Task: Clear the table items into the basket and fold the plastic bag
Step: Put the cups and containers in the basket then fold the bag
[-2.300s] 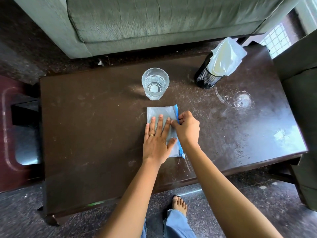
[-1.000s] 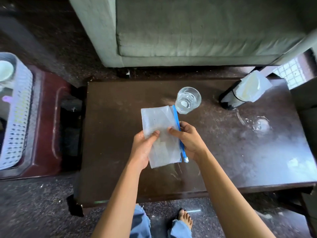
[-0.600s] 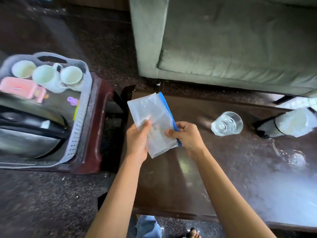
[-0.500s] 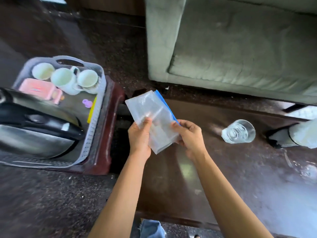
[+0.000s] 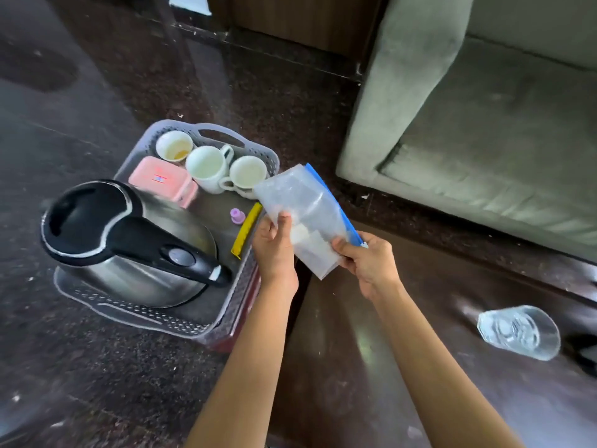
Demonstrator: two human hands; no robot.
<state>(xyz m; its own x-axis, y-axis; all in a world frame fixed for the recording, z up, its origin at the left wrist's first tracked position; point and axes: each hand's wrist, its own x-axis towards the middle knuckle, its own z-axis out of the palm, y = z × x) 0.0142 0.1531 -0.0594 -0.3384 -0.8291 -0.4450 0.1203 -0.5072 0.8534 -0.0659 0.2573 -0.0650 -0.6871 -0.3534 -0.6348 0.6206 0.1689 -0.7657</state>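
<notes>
I hold the folded clear plastic bag [image 5: 303, 202] with its blue zip edge in the air, between the table and the basket. My left hand [image 5: 273, 250] grips its left side, thumb on top. My right hand [image 5: 371, 263] pinches its lower right corner by the zip. The grey perforated basket [image 5: 245, 279] sits to the left on a dark red stool. Inside it are a steel kettle [image 5: 129, 244] with a black lid, three white cups [image 5: 210, 163], a pink box [image 5: 163, 182], a yellow clip [image 5: 247, 231] and a small purple piece [image 5: 237, 216].
The dark brown table [image 5: 420, 367] lies lower right with a clear drinking glass [image 5: 520, 331] on it. A grey-green sofa [image 5: 484, 108] fills the upper right. A dark object [image 5: 586, 352] is cut off at the right edge. Dark speckled floor surrounds the stool.
Both hands lifted the folded bag off the table and carried it left toward the basket. My view swung left, bringing the whole basket and kettle into sight.
</notes>
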